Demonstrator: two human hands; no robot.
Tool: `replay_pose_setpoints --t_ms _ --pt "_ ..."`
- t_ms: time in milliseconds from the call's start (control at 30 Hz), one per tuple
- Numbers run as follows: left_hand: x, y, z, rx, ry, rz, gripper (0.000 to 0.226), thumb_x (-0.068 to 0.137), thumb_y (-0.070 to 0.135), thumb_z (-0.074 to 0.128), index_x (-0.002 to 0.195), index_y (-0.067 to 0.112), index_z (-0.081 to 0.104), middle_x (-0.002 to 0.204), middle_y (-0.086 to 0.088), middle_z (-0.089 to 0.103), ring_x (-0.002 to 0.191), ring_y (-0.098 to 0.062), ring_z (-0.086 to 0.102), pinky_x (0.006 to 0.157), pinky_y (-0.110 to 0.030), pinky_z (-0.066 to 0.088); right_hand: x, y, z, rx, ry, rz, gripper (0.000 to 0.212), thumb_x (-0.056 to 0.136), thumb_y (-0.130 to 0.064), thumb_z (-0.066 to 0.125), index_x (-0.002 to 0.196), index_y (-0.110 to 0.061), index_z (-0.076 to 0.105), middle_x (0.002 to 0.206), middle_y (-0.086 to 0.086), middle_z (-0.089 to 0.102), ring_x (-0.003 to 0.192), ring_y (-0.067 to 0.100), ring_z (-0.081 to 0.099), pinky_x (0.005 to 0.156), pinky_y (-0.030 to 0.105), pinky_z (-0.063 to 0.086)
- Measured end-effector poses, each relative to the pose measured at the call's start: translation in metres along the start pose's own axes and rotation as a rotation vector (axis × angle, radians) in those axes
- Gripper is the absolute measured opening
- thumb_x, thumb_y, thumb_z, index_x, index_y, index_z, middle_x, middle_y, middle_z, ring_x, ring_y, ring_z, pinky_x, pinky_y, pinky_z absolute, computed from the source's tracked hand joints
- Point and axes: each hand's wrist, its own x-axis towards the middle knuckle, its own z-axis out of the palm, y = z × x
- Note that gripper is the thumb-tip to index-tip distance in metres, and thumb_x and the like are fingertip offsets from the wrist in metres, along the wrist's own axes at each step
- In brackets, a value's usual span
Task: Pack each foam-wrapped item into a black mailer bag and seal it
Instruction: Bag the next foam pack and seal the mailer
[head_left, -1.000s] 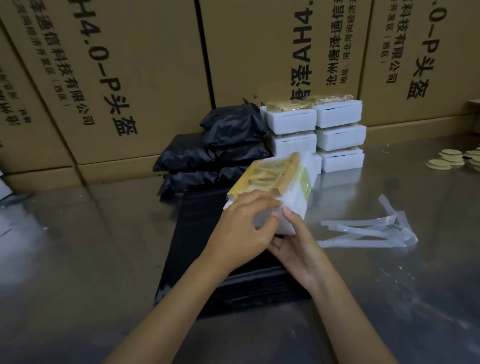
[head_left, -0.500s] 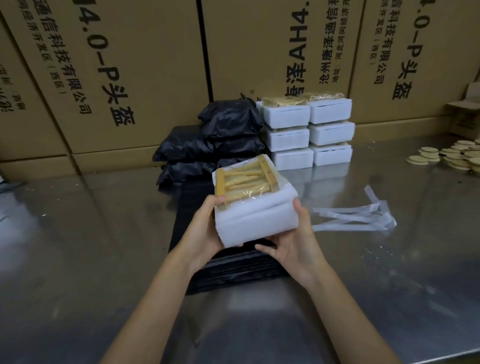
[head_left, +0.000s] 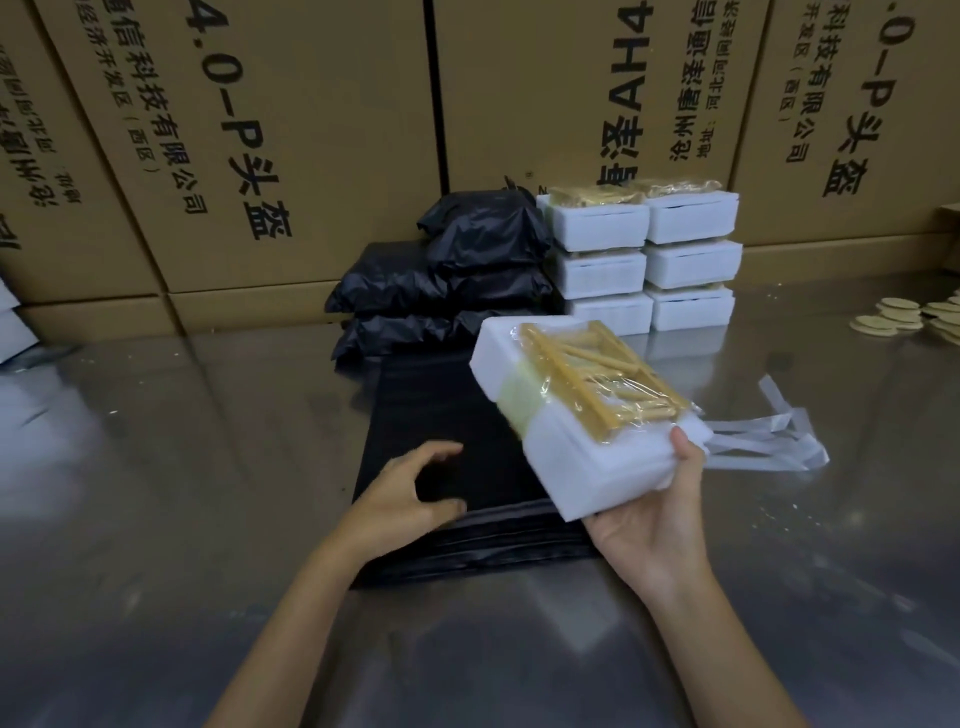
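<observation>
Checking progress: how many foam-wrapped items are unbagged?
7: six stacked in two columns of three by the cartons, one in the right hand. More may be hidden behind.

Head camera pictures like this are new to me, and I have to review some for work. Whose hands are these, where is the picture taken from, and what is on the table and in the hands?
There is no machine here. A person wears a wide-angle camera on the head, looking forward and down, so the two bare arms reaching in from below are their own.

The right hand holds up a foam-wrapped item: white foam around yellowish wooden pieces under clear film. The left hand hovers, fingers loosely curved, above a stack of flat black mailer bags and holds nothing.

All this lies on a shiny metal table. Further back are filled black bags, a stack of more foam-wrapped items, loose white strips and round pale discs. Big cardboard boxes stand behind.
</observation>
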Motion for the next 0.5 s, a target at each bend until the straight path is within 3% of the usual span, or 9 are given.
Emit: replay_pose_setpoints --t_ms 100,233,333,433,500 --pt "0.0 -0.011 -0.01 0.272 -0.044 -0.037 0.055 0.082 0.046 0.077 0.131 0.045 0.052 0.143 0.021 0.035 0.139 -0.006 0.025 0.121 -0.038 0.02 -0.003 0.002 -0.001 0.021 0.031 -0.029 0.068 0.085 -0.055 0.068 0.144 -0.023 0.054 0.142 0.009 0.06 0.129 0.031 0.059 0.102 0.051 0.051" --pt "-0.002 -0.014 -0.01 0.372 0.089 0.116 0.034 0.092 0.036 0.069 0.125 0.03 0.064 0.135 0.017 0.054 0.129 -0.009 0.048 0.111 -0.034 0.037 -0.005 0.003 0.001 0.016 0.053 -0.025 0.065 0.086 -0.052 0.068 0.142 -0.023 0.055 0.139 0.01 0.063 0.126 0.031 0.061 0.097 0.048 0.054" --pt "-0.006 -0.013 -0.011 0.45 0.106 0.163 0.029 0.095 0.036 0.065 0.122 0.028 0.066 0.13 0.017 0.058 0.122 -0.006 0.052 0.103 -0.029 0.044 -0.007 0.002 -0.001 0.042 0.065 -0.028 0.067 0.084 -0.054 0.069 0.142 -0.023 0.055 0.138 0.01 0.063 0.125 0.032 0.062 0.097 0.05 0.053" --pt "-0.01 -0.009 -0.011 0.506 0.143 0.189 0.021 0.095 0.037 0.063 0.113 0.032 0.056 0.11 0.021 0.059 0.1 -0.005 0.056 0.083 -0.03 0.05 -0.008 0.002 -0.001 0.065 0.074 -0.034 0.066 0.084 -0.054 0.068 0.141 -0.023 0.055 0.137 0.01 0.064 0.124 0.032 0.062 0.097 0.05 0.053" --pt "-0.011 -0.006 -0.01 0.579 0.19 0.235 0.018 0.096 0.027 0.059 0.1 0.03 0.043 0.094 0.017 0.056 0.081 -0.009 0.054 0.067 -0.031 0.047 -0.007 0.002 0.0 0.066 0.086 -0.041 0.064 0.085 -0.054 0.067 0.14 -0.024 0.055 0.136 0.01 0.065 0.124 0.032 0.063 0.099 0.051 0.052"
